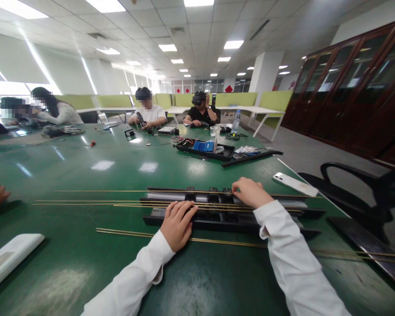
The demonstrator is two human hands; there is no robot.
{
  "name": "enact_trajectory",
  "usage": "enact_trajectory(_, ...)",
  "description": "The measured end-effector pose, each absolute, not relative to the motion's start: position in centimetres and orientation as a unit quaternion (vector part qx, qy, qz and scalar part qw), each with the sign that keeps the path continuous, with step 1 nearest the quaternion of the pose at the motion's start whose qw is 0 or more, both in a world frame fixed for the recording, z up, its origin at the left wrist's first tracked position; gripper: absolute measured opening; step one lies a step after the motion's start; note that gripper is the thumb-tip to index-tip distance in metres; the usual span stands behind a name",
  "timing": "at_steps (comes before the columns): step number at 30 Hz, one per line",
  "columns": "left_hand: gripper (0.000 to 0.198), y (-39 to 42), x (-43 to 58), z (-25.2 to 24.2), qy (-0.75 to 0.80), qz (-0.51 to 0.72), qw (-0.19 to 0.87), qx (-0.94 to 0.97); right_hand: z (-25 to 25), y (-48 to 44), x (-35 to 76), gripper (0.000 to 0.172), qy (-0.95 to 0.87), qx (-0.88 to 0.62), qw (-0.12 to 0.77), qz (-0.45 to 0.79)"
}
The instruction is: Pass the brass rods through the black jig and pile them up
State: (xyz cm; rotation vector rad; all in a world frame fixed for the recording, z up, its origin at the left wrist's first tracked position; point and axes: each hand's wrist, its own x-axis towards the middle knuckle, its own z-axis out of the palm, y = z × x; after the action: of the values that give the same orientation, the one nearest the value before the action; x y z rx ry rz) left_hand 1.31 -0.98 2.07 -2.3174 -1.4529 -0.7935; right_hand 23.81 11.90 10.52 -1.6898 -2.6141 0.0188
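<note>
White sleeves, left hand spread over black rails, right hand grip unclear, thin, straight golden rods

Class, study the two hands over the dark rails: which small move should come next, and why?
Perhaps the right hand should slide the far gold-coloured rod a little rightward: the hand is right at it, and the rod appears to jut farther past the dark rails on the left than on the right.
</note>
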Motion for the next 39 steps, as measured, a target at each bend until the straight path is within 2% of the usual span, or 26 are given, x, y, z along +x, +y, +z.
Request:
enact_trajectory(25,0.046,-1.0,1.3,2.2,-0.503,-0.271,0.149,-0.807,11.0,13.2,27.2,0.017,-0.805,-0.588,-0.009,0.074)
enact_trajectory(39,0.046,-1.0,1.4,2.3,-0.506,-0.271,0.149,-0.805,10.8,13.5,28.2,0.019,-0.817,-0.571,0.028,0.074)
